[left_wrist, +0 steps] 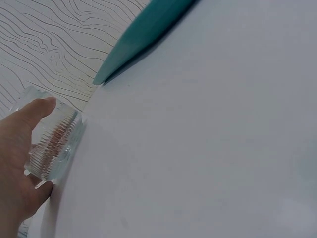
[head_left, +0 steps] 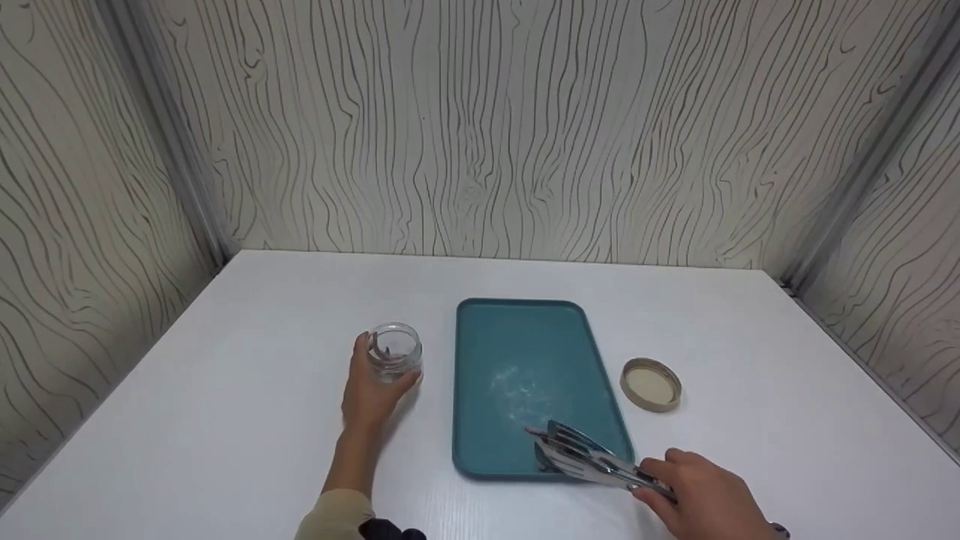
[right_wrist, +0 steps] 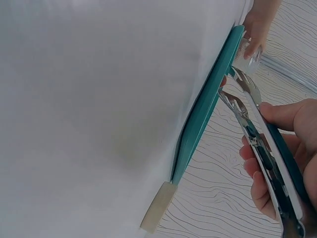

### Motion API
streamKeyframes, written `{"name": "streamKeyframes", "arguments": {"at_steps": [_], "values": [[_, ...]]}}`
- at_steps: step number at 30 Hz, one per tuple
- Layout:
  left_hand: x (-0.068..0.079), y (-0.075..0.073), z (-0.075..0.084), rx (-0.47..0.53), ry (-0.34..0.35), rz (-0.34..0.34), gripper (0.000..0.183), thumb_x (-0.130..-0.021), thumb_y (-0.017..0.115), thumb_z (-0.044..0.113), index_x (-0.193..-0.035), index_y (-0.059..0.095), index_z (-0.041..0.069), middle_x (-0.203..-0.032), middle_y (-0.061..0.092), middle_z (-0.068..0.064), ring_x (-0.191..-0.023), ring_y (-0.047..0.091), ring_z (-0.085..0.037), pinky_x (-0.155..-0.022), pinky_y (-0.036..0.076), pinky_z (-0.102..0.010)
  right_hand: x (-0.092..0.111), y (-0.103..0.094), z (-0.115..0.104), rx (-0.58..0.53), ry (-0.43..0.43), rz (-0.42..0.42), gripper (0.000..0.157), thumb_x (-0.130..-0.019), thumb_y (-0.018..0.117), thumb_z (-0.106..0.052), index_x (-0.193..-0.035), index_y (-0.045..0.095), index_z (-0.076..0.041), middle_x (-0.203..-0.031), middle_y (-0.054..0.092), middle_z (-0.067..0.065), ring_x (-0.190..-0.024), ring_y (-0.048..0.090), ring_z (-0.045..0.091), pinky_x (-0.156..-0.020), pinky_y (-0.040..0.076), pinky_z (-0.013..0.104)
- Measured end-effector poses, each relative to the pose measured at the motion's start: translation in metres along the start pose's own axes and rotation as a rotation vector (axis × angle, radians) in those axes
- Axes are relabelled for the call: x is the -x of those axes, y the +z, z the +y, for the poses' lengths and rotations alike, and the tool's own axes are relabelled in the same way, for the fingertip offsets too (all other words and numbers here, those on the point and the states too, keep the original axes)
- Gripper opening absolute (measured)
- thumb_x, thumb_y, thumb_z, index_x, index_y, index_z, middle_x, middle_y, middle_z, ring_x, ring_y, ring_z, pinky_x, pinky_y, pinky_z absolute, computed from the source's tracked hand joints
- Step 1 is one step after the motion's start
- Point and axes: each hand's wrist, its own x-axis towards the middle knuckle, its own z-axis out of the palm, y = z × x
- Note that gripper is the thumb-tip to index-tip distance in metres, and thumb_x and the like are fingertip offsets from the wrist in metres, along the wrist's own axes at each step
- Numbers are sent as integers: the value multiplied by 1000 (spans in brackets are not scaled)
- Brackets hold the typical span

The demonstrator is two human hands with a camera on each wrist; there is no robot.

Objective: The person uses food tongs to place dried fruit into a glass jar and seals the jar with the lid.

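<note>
My left hand [head_left: 371,397] grips an uncapped clear glass jar [head_left: 394,364], which stands upright on the table left of the tray. Ridges and something brownish inside the jar [left_wrist: 52,141] show through its side in the left wrist view. With my right hand [head_left: 705,495] I hold metal tongs [head_left: 600,466] by their arms, fingers on one side and thumb on the other. Their slotted heads are low over the near right corner of a teal tray [head_left: 495,330]. A small reddish-brown piece [right_wrist: 223,81] shows at the tong tips; I cannot tell whether they pinch it.
A round beige lid [head_left: 651,385] lies right of the tray, hollow side up. Pale smudges mark the middle of the tray. The white table [head_left: 225,390] is bounded by patterned panels [head_left: 480,150] at the back and on both sides.
</note>
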Motion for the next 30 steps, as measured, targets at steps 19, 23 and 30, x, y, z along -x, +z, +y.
{"name": "streamKeyframes", "arguments": {"at_steps": [19,23,30], "values": [[2,-2,1,-10,-14,-5,87,-65,73,30,-133,21,14,-135,30,-10,-124,24,-28,-96,24,-45,7,4,10,-35,-246,158,9,-72,67,-22,-78,63,-16,-56,29,-15,-48,29,0,-41,28,18],[2,-2,2,-15,-18,-9,87,-66,72,30,-134,20,14,-136,29,-10,-124,24,-28,-96,24,-46,8,4,10,-31,-227,138,6,-73,66,-23,-75,61,-20,-55,28,-14,-47,29,1,-41,28,18],[3,-2,1,-3,-16,-6,87,-66,72,30,-134,20,14,-136,29,-10,-124,24,-28,-95,24,-48,8,2,10,-23,-185,116,10,-72,67,-23,-79,64,-16,-55,30,-14,-47,30,1,-42,29,18]]}}
